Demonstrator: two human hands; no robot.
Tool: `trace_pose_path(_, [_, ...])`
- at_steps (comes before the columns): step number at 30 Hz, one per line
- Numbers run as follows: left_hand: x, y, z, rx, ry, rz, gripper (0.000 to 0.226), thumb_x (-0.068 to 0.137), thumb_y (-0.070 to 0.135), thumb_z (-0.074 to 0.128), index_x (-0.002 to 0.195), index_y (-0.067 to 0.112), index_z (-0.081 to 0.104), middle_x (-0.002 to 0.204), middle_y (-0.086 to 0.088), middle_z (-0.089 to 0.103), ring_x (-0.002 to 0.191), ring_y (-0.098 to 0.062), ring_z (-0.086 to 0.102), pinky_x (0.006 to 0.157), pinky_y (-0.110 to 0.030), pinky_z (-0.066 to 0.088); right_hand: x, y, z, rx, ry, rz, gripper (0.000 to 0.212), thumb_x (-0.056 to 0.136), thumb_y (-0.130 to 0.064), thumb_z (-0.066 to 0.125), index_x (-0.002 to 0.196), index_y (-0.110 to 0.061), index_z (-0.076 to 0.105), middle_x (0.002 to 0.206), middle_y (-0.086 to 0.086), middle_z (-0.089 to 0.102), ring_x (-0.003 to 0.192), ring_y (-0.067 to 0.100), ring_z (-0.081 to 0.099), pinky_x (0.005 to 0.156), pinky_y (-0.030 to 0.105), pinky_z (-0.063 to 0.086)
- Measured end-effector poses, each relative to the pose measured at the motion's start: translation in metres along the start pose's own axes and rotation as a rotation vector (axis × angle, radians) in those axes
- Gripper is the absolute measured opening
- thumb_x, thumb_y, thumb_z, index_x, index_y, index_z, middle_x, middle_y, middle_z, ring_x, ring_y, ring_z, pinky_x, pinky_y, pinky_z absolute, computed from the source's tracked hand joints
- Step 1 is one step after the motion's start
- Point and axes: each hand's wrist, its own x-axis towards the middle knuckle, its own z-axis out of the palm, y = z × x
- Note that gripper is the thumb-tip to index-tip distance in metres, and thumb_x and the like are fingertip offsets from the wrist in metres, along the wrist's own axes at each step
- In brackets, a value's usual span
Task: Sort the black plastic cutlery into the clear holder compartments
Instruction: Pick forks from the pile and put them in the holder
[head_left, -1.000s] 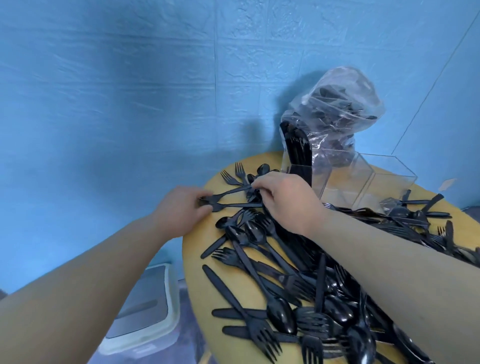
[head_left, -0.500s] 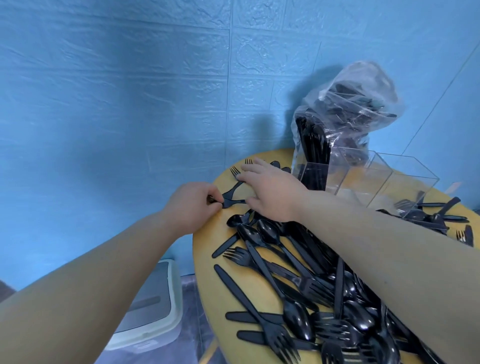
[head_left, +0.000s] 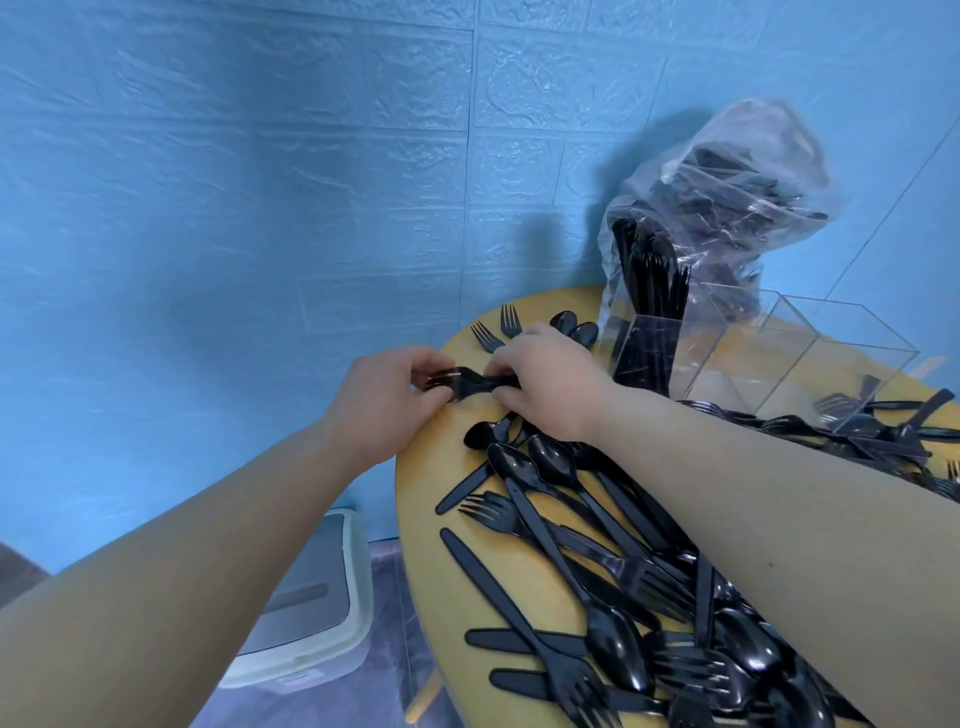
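Observation:
Several black plastic forks, spoons and knives (head_left: 587, 566) lie heaped on a round wooden table (head_left: 431, 467). My left hand (head_left: 384, 400) pinches the tine end of a small bunch of black forks (head_left: 467, 382) at the table's left edge. My right hand (head_left: 545, 389) grips the handle end of the same bunch. Behind my right hand stands the clear holder (head_left: 769, 358). Its left compartment holds upright black cutlery (head_left: 649, 280); the two compartments to the right look empty.
A clear plastic bag (head_left: 737, 192) with more black cutlery leans on the blue wall behind the holder. More loose cutlery (head_left: 883, 431) lies right of the holder. A white-rimmed bin with a grey lid (head_left: 306, 603) stands on the floor, left of the table.
My right hand has drawn back from the forks at the far edge and closed on the bunch that my left hand holds. The view has tilted slightly.

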Motion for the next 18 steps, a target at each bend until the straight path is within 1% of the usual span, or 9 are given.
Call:
trace_pose_path(2, [-0.001,0.006,-0.003,-0.101,0.053,0.017,0.025,0.081,0.027,0.074,0.105,0.028,0.067,0.093,0.017,0.066,0.082,0.005,0.059,0.079,-0.012,0.044,-0.003,-0.001,-0.001,0.063,0.087,-0.001,0.015,0.091,-0.023,0.055,0.101,-0.019,0.066,0.092,0.001,0.061,0.096,0.02,0.051,0.083,0.039,0.046])
trace_pose_path(4, [-0.001,0.014,-0.009,-0.198,0.101,0.032,0.024,0.082,0.033,0.072,0.105,0.031,0.064,0.091,0.018,0.065,0.08,0.011,0.057,0.074,-0.007,0.042,-0.006,-0.002,-0.005,0.118,0.197,-0.029,0.013,0.09,-0.018,0.057,0.097,-0.014,0.067,0.089,0.001,0.061,0.086,0.021,0.055,0.077,0.039,0.046])
trace_pose_path(6, [0.001,0.022,-0.014,-0.268,0.15,0.044,0.015,0.092,0.035,0.058,0.105,0.03,0.064,0.09,0.018,0.065,0.082,0.012,0.057,0.074,-0.006,0.041,-0.012,-0.002,-0.011,0.149,0.317,-0.045,0.011,0.089,-0.013,0.059,0.096,-0.011,0.067,0.088,0.003,0.06,0.083,0.023,0.057,0.074,0.04,0.047])
trace_pose_path(9, [0.006,0.032,-0.019,-0.266,0.218,0.076,0.022,0.101,0.026,0.041,0.107,0.027,0.062,0.09,0.015,0.065,0.082,0.009,0.058,0.078,-0.013,0.043,-0.025,-0.001,-0.024,0.148,0.498,-0.04,0.011,0.086,-0.011,0.062,0.095,-0.01,0.068,0.087,0.004,0.062,0.079,0.024,0.06,0.068,0.04,0.051])
trace_pose_path(10, [0.009,0.034,-0.018,-0.216,0.213,0.087,0.024,0.101,0.023,0.041,0.111,0.024,0.063,0.094,0.012,0.066,0.085,0.006,0.059,0.081,-0.015,0.043,-0.031,0.001,-0.028,0.14,0.546,-0.029,0.01,0.086,-0.011,0.063,0.094,-0.009,0.069,0.086,0.004,0.063,0.077,0.023,0.06,0.067,0.04,0.052])
trace_pose_path(11, [0.012,0.035,-0.015,-0.142,0.191,0.107,0.026,0.101,0.021,0.042,0.115,0.021,0.064,0.102,0.009,0.067,0.093,-0.002,0.06,0.084,-0.019,0.042,-0.037,0.003,-0.033,0.133,0.586,-0.013,0.01,0.085,-0.011,0.064,0.094,-0.008,0.069,0.085,0.004,0.064,0.075,0.022,0.061,0.067,0.039,0.053])
trace_pose_path(13, [0.023,0.033,0.0,0.054,0.092,0.174,0.03,0.1,0.019,0.043,0.124,0.021,0.061,0.12,0.005,0.063,0.113,-0.016,0.053,0.092,-0.027,0.038,-0.048,0.008,-0.041,0.118,0.615,0.041,0.011,0.085,-0.011,0.064,0.095,-0.007,0.069,0.086,0.004,0.065,0.076,0.02,0.061,0.071,0.035,0.053])
trace_pose_path(16, [0.042,0.028,0.03,0.32,-0.103,0.265,0.04,0.1,0.017,0.039,0.136,0.03,0.049,0.142,0.009,0.047,0.131,-0.024,0.035,0.107,-0.04,0.033,-0.061,0.017,-0.044,0.067,0.527,0.156,0.015,0.088,-0.015,0.061,0.1,-0.009,0.069,0.092,0.004,0.065,0.082,0.021,0.061,0.077,0.034,0.051])
trace_pose_path(18, [0.052,0.029,0.041,0.441,-0.208,0.27,0.045,0.1,0.018,0.035,0.142,0.034,0.04,0.15,0.012,0.034,0.137,-0.026,0.025,0.108,-0.05,0.031,-0.068,0.022,-0.042,0.044,0.485,0.205,0.017,0.089,-0.018,0.059,0.102,-0.01,0.068,0.094,0.003,0.066,0.085,0.022,0.062,0.079,0.037,0.052])
